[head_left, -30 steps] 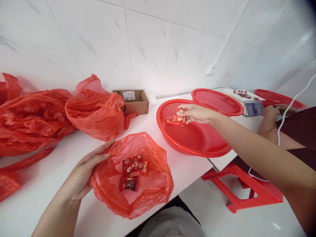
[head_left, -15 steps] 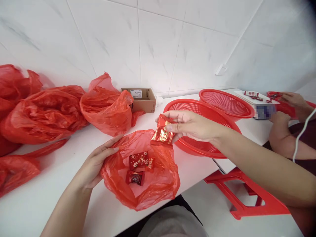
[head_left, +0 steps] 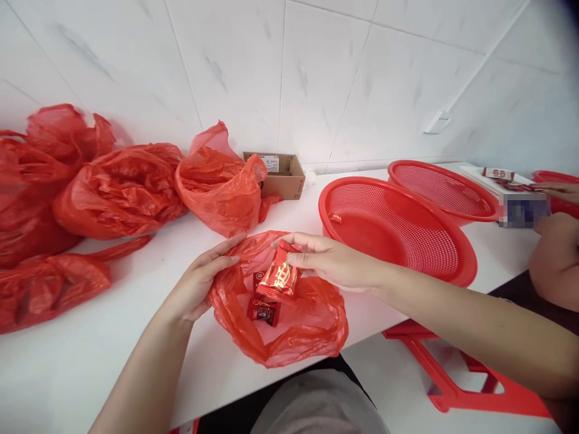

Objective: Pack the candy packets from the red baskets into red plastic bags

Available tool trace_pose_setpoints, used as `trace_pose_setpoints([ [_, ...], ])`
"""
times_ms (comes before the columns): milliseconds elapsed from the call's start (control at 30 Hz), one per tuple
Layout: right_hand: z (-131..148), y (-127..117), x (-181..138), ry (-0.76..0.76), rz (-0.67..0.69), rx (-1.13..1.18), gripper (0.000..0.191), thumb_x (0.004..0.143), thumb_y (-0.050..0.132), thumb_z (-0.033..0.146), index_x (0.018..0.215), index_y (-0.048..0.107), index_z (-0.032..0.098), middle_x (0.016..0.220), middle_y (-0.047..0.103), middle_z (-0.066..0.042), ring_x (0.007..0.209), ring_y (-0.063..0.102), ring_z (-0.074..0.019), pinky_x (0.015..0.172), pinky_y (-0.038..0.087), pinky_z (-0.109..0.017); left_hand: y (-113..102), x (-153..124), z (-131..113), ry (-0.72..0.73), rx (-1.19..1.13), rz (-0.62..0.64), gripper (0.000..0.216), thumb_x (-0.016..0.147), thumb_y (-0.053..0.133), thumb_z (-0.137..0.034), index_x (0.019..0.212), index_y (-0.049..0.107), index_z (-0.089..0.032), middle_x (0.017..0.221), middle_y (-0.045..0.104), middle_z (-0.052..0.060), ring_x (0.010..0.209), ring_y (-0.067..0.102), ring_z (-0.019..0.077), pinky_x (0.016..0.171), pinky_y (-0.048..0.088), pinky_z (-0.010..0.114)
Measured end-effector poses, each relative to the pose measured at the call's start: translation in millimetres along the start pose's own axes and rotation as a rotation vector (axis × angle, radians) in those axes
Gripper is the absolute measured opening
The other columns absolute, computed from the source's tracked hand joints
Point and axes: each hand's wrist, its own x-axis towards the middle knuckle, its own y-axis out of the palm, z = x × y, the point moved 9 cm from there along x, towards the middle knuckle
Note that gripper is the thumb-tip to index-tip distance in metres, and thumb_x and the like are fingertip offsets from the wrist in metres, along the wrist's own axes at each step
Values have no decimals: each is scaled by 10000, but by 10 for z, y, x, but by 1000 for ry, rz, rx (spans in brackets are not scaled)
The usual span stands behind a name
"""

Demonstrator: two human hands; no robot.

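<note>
My left hand (head_left: 199, 280) grips the rim of a thin red plastic bag (head_left: 316, 337) on its left side, the thumb inside the opening. The bag stands wide-mouthed near the table's front edge. Over its mouth, my right hand (head_left: 337, 264) pinches a shiny red snack packet (head_left: 281, 274) with gold lettering, its lower end tilted down into the bag. Inside lies a small dark red packet (head_left: 263, 311). Another red packet (head_left: 258, 280) with a white flower print is mostly hidden behind the held one.
A large red mesh basket (head_left: 465, 265) with a small packet (head_left: 335, 217) in it stands to the right, a second basket (head_left: 493, 211) behind. Filled red bags (head_left: 217, 202) and a cardboard box (head_left: 295, 181) line the wall. A co-worker's arm (head_left: 554, 253) is at far right; a red stool (head_left: 452, 367) stands below.
My right hand has lowered the snack packet from the bag's back right edge to over its opening, covering most of the flower-print packet. The view has turned slightly right-to-left, shifting everything rightward.
</note>
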Motion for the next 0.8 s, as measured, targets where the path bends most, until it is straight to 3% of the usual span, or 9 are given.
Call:
trace_pose_setpoints([
  [200, -20, -73, 25, -96, -2, -173, 243, 893, 616, 240, 1130, 609, 186, 1128, 644, -57, 1030, 609, -157, 920, 484, -336, 5, -11, 4, 1, 9, 3, 597, 749, 704, -145, 1328, 565, -182, 1157, 709, 115, 842, 712, 202, 691, 595, 249],
  [367, -35, -62, 0, -72, -2, -15, 193, 859, 649, 236, 1042, 625, 180, 1050, 670, -43, 969, 640, -155, 886, 504, -324, 27, -10, -4, 5, 32, 22, 623, 750, 718, -181, 1348, 549, -215, 1170, 706, 101, 851, 713, 201, 702, 589, 251],
  [467, 8, -91, -13, -86, -66, 47, 145, 870, 627, 244, 1004, 620, 189, 992, 669, -27, 913, 642, -140, 849, 502, -304, 108, -45, -38, 61, 103, 83, 503, 791, 716, -267, 1281, 603, -269, 1198, 697, 69, 875, 711, 204, 729, 580, 260],
  [567, 107, -129, -2, -191, -165, -32, 103, 893, 598, 268, 967, 597, 197, 943, 644, -5, 880, 623, -128, 817, 487, -281, 209, -80, -32, 134, 240, 139, 366, 798, 723, -362, 1139, 690, -232, 1155, 718, 70, 935, 703, 241, 790, 564, 284],
  [700, 144, -92, 107, -352, -248, -123, 135, 886, 605, 313, 966, 575, 209, 936, 624, 6, 868, 593, -127, 805, 471, -267, 356, -84, 84, 143, 260, 229, 384, 786, 740, -375, 1131, 701, -209, 1064, 750, 62, 920, 707, 243, 844, 547, 319],
  [800, 39, -53, 273, -398, -256, -105, 167, 863, 629, 347, 966, 596, 220, 943, 626, 10, 879, 582, -134, 805, 467, -255, 324, -39, 132, 126, 207, 176, 348, 781, 747, -369, 1078, 720, -189, 944, 771, 50, 833, 714, 217, 782, 553, 302],
])
